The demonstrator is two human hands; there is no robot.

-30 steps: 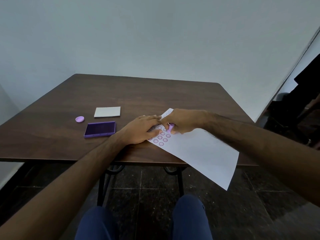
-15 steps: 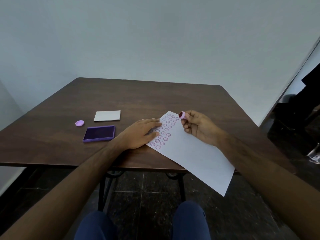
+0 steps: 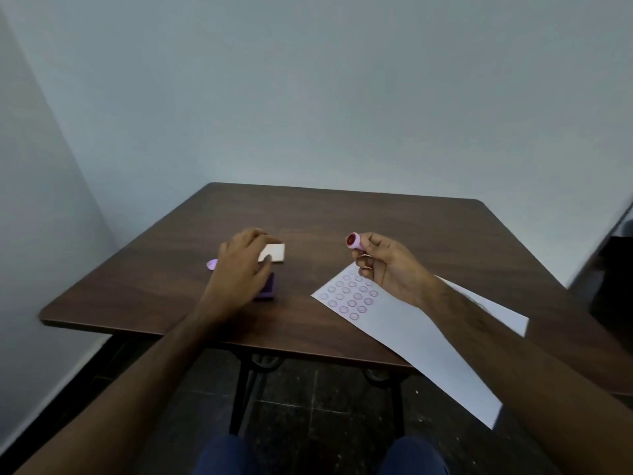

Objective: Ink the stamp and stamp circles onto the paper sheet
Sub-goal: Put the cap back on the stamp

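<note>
The right hand [image 3: 387,269] holds the little pink stamp [image 3: 354,241] up in the air, its red inky face turned sideways. Under it lies the paper sheet [image 3: 411,334] with rows of red circles (it hangs off the table [image 3: 342,221] edge). The left hand [image 3: 239,269], fingers spread, covers the purple ink pad [image 3: 267,291].

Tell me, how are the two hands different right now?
The right hand is lifted above the paper sheet, while the left hand is low over the purple ink pad. The right hand pinches the little pink stamp; whether the left hand grips anything can't be seen. The right hand shows curled fingers, the left hand shows its back. Both are bare and over the table.
</note>
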